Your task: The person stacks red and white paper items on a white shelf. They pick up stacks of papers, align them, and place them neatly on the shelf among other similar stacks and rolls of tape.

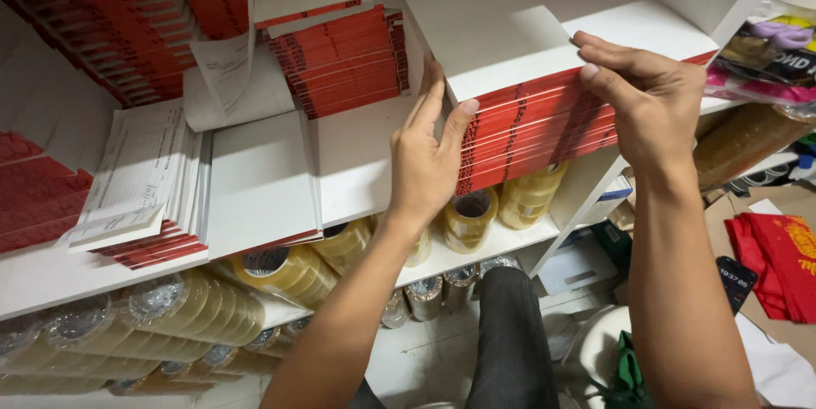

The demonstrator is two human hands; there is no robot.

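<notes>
Our two forearms are bare, no sleeves, watch or rings on either hand; below the white shelf, dark trousers cover one leg.

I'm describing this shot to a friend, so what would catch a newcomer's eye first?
Two bare hands grip a tall stack of red-edged booklets on a white shelf: the left hand at its left end, the right hand on its top right edge. On the shelf below lie rolls of clear packing tape.
</notes>
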